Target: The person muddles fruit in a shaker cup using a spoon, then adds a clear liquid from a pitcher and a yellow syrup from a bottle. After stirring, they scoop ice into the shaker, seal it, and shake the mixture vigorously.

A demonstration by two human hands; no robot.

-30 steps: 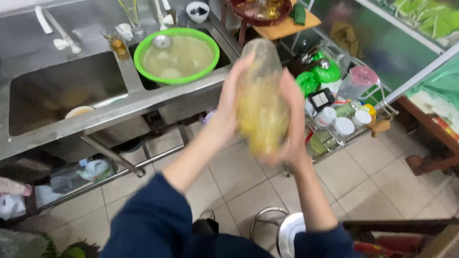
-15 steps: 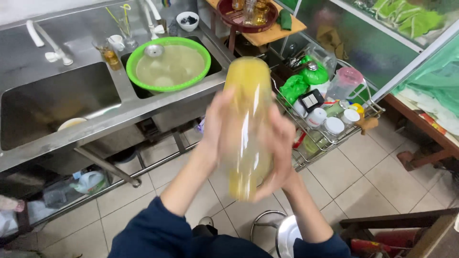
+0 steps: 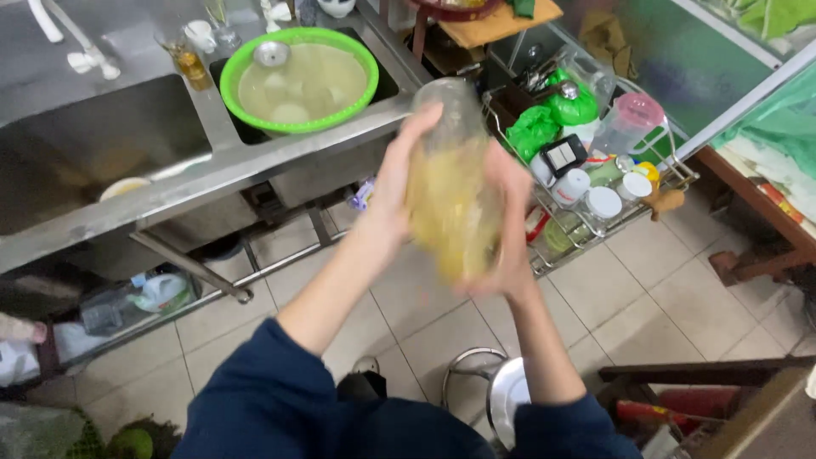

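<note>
Head view: clear yellow-filled bottle [image 3: 450,195]

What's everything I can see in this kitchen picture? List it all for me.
jar: one, clear with yellow contents, blurred, held between both hands over the floor
basin: one, green rim, cloudy liquid and pale round pieces inside, in the right sink bowl
steel sink: one, grey, top left, a pale dish inside
small glass: one, amber liquid, on the sink ledge
wire rack: one, metal, right of the jar, holds white-lidded pots and green bags
pink-lidded jug: one, clear, on the rack
stool: one, metal, on the tiled floor
left hand: one, on the jar's left side
right hand: one, on the jar's right side
</note>
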